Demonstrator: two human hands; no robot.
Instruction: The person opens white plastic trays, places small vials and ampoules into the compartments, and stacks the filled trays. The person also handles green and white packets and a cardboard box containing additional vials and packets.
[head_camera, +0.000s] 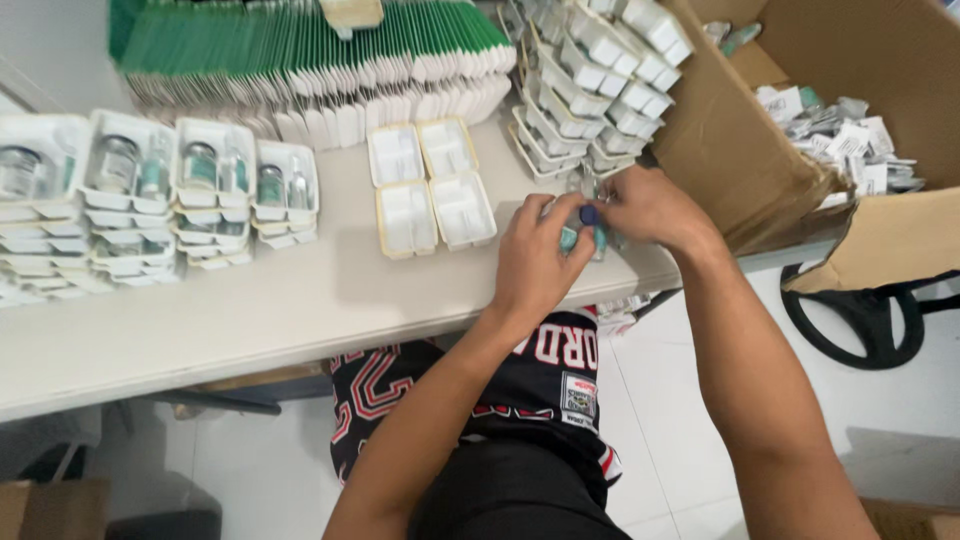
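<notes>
**A:** Teal glass, blue cap, that's the small vial (578, 232) and it sits right between both hands at the near edge of the white table (250, 310). The left hand (538, 262) has its fingers curled around the vial from the near side, so it's holding the body. The right hand (650, 208) comes in from the far side with fingertips pinched in at the blue cap end. Both hands are closed tight on it, and they touch each other over the vial.

**B:** So most of the vial is hidden?

**A:** Pretty much, only the cap and a sliver of the teal body peek out between the fingers. Can't tell if there's a second one tucked in the grip.

**B:** What's around it?

**A:** Just left of the hands are four empty white trays (430, 188) lying open on the table. Further left, stacks of filled trays (200, 180) with vials seated in them. Behind, a long row of green-edged flat cartons (300, 50). Stacked empty trays (590, 70) lean right behind the hands, and a brown cardboard box (740, 150) of loose packets sits to the right.
</notes>
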